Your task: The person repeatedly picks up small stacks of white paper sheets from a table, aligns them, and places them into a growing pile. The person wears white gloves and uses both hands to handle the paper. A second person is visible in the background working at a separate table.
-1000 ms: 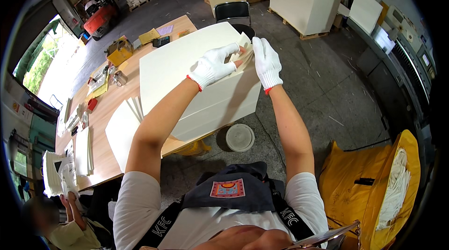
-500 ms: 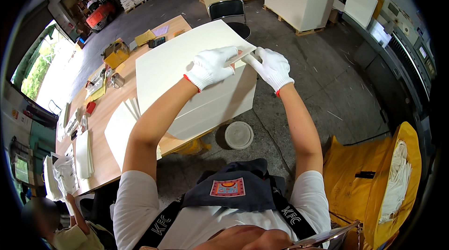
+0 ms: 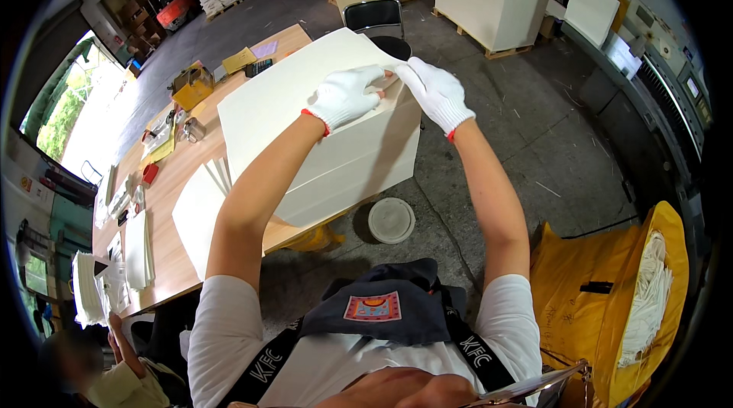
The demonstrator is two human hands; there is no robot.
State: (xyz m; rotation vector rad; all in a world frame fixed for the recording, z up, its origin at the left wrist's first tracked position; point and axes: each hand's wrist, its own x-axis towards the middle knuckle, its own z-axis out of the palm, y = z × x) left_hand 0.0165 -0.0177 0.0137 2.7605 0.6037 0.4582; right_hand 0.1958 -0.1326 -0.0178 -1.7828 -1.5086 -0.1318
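A tall stack of large cream-white paper sheets [image 3: 279,76] stands on the wooden table in front of me. Both my hands wear white knit gloves with some fingertips bare. My left hand [image 3: 347,95] is at the stack's right end, its thumb and fingers closed on the lifted edge of the top sheets. My right hand [image 3: 435,91] grips the far right corner of those sheets; its thumb is mostly hidden. The sheets bow slightly between the hands.
On the wooden table [image 3: 172,217] lie smaller paper piles, a yellow box [image 3: 191,87], a metal mug [image 3: 193,130] and a calculator [image 3: 259,67]. A lidded bucket [image 3: 391,220] and yellow sack [image 3: 584,286] stand nearby. Another person's hand [image 3: 118,332] is at lower left.
My right hand has moved slightly left and up over the sheets' corner. My left hand has shifted a little left, and the lifted corner stands less high.
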